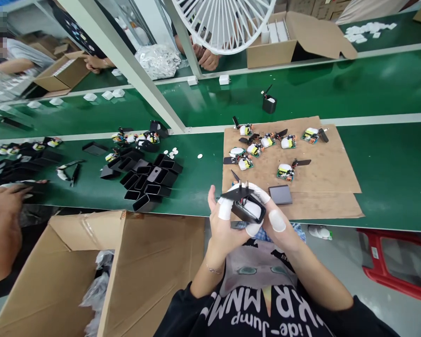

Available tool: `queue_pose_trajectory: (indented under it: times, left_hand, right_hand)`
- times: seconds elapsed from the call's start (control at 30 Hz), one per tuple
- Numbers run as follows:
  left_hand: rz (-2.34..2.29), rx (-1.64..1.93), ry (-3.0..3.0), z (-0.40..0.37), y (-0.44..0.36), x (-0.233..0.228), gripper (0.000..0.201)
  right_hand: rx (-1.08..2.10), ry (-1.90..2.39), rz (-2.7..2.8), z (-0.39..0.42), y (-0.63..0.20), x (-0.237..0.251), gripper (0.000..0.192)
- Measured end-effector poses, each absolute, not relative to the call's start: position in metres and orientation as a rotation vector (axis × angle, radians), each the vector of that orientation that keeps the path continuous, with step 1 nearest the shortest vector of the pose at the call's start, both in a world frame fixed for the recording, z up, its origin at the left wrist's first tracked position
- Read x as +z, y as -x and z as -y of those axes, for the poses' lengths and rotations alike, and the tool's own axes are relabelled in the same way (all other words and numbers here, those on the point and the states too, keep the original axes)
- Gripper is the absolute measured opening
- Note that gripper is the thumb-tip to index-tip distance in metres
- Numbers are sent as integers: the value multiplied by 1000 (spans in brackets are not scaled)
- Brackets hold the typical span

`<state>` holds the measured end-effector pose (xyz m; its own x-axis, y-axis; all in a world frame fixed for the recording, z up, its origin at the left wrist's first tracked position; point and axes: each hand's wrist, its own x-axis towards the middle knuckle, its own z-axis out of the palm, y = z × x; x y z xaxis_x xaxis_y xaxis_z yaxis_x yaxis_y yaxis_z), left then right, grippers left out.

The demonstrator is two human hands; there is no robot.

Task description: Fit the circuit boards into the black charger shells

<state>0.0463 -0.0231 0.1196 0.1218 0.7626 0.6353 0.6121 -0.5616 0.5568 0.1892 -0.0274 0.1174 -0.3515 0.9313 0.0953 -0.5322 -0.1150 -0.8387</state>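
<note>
My left hand (221,223) and my right hand (274,219), both with white finger cots, hold one black charger housing (246,211) between them, near my chest. A circuit board with a black plug plate (237,193) sits in the housing's open end. Beyond my hands lies a brown cardboard sheet (331,164) on the green bench. Several circuit boards with plug plates (286,171) are spread over it. A flat grey lid (280,194) rests on the sheet, just right of my hands.
A pile of empty black housings (148,177) lies left of the sheet. An open cardboard box (91,271) stands at my left. Another person's hand (3,206) reaches in at far left. A green conveyor (354,89) runs behind, with a black cup (269,104). A red stool (396,262) stands at right.
</note>
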Motion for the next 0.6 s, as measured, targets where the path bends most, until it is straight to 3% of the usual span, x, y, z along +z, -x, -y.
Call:
queue_pose_trajectory:
  times: [0.2, 0.33, 0.5, 0.6]
  left_hand:
    - [-1228, 1376, -2403, 19, -43, 105, 60]
    - [-1184, 1314, -2463, 14, -41, 97, 54]
    - [-1187, 1409, -2258, 11, -39, 82, 65]
    - [-1312, 1438, -2015, 13, -37, 73, 77]
  right_hand:
    - [1785, 638, 1148, 14, -198, 134, 36]
    - [1792, 617, 1080, 11, -191, 137, 35]
    - [1767, 747, 905, 7, -181, 126, 36]
    - [1797, 629, 1058, 3, -186, 122, 49]
